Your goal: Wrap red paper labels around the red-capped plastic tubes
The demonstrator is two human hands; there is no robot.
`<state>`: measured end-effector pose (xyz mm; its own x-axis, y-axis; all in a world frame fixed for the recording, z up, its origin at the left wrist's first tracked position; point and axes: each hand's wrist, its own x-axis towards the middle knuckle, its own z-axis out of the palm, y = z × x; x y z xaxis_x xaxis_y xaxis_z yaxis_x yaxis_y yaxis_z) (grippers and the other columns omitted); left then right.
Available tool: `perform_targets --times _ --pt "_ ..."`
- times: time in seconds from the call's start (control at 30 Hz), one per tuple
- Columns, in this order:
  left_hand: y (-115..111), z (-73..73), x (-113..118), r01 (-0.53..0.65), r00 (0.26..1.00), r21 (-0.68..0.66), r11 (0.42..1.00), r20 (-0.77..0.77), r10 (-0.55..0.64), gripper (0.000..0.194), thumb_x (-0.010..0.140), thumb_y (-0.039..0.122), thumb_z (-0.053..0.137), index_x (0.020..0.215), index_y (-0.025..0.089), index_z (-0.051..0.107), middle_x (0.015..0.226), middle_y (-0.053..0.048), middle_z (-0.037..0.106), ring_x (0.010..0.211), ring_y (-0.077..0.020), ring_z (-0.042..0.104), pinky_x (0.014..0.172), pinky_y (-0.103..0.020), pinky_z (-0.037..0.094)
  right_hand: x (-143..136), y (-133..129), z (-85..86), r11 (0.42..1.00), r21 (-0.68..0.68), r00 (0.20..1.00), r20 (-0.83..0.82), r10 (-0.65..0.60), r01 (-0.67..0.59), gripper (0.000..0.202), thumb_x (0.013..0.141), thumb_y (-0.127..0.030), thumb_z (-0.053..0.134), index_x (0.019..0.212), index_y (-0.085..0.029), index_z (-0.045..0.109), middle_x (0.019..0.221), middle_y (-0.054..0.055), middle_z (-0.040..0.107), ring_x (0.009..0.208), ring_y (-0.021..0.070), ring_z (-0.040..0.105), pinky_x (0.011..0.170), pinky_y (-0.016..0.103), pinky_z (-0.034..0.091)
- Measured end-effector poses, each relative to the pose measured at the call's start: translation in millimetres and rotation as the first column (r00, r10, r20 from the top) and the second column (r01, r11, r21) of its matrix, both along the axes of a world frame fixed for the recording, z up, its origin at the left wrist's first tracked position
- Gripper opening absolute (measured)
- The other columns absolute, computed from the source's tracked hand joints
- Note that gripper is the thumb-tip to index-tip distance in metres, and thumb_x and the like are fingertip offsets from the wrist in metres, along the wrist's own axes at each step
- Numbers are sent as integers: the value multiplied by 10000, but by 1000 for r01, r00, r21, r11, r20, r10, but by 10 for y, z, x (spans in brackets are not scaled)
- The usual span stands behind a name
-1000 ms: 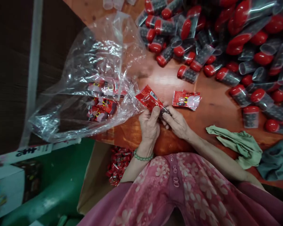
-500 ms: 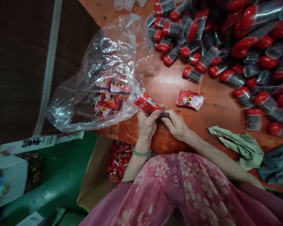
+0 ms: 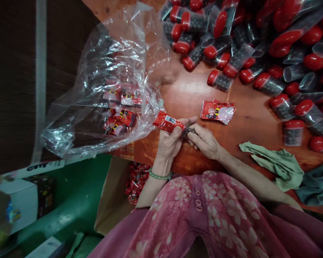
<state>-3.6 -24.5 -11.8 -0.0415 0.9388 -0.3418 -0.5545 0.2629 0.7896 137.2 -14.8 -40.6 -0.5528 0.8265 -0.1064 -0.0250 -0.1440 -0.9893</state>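
Observation:
My left hand (image 3: 169,143), with a green bead bracelet at its wrist, is closed around a red printed packet (image 3: 168,122) whose barcode faces up. Out of the packet's right end shows a dark piece (image 3: 187,132), perhaps a tube with dark contents; the fingers partly hide it. My right hand (image 3: 206,141) pinches this dark end, close against the left fingertips. A small stack of flat red printed packets (image 3: 217,111) lies on the table just beyond my right hand. Left of my hands, a clear plastic bag (image 3: 123,64) lies with several filled red packets (image 3: 123,116) in it.
Many clear tubes with red caps (image 3: 220,80) and dark contents are heaped at the back right. A pale green cloth (image 3: 276,165) and a darker cloth (image 3: 316,184) lie at the right. Below the table edge stands a cardboard box (image 3: 107,200) of red packets.
The view has shifted slightly. The packet has turned flatter, and my right fingers have shifted on its dark end, with more of that end visible. Both hands keep their hold.

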Motion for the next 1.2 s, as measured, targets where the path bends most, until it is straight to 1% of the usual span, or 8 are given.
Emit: perform_targets --times 0.13,0.2,0.43,0.57,0.77,1.0,1.07,1.2 --pt "52 49 115 -13 999 19 1000 -42 14 384 687 455 871 992 242 779 1051 -91 789 1209 -295 674 991 -422 577 29 27 -18 986 -164 986 -155 -60 34 358 993 -566 449 948 -215 508 632 -71 448 488 85 396 456 208 348" --pt "86 54 172 -25 998 8 1000 -63 26 382 684 483 865 965 239 774 1051 -92 785 1180 -291 688 964 -409 585 20 26 -19 983 -159 981 -157 -115 90 365 992 -576 447 932 -220 501 633 -71 448 487 83 398 460 208 352" --pt "144 -38 62 -203 974 -75 976 -122 193 416 502 402 967 789 208 737 762 13 762 676 -121 703 750 -255 575 -16 -13 -6 948 245 972 68 -225 203 292 1011 -491 447 1035 -211 525 731 -24 565 590 107 514 600 239 443" --pt "128 -43 20 -169 981 -131 977 -118 154 435 457 422 977 733 188 734 716 1 753 664 -126 688 782 -285 562 -32 -34 -35 909 357 955 117 -273 216 288 1018 -473 423 1070 -209 528 795 16 632 636 127 566 621 251 461" --pt "66 -22 138 -206 974 -115 972 -116 193 401 547 440 941 789 177 757 773 -20 774 716 -138 696 798 -286 546 -52 -51 -59 941 196 943 134 -303 275 332 1012 -535 411 989 -220 514 689 -34 553 546 111 495 551 243 406" --pt "73 -71 100 -141 987 -90 986 -89 133 387 613 457 910 758 147 729 733 -17 744 650 -120 665 722 -263 539 18 88 59 976 -160 989 17 -144 145 415 958 -633 457 884 -226 486 616 -71 481 476 88 440 471 211 379" --pt "79 -88 71 -112 991 -75 991 -77 106 416 617 478 905 801 147 732 762 -26 752 684 -133 687 731 -265 544 21 105 59 976 -147 987 34 -156 159 405 965 -621 447 898 -224 492 633 -68 492 485 88 453 485 211 388" --pt "134 -74 25 -124 992 -60 990 -44 122 462 592 510 910 841 164 733 820 -52 775 845 -201 749 820 -311 577 -5 86 46 981 104 975 131 -178 166 285 995 -494 456 948 -219 516 698 -37 542 573 108 504 578 230 419"
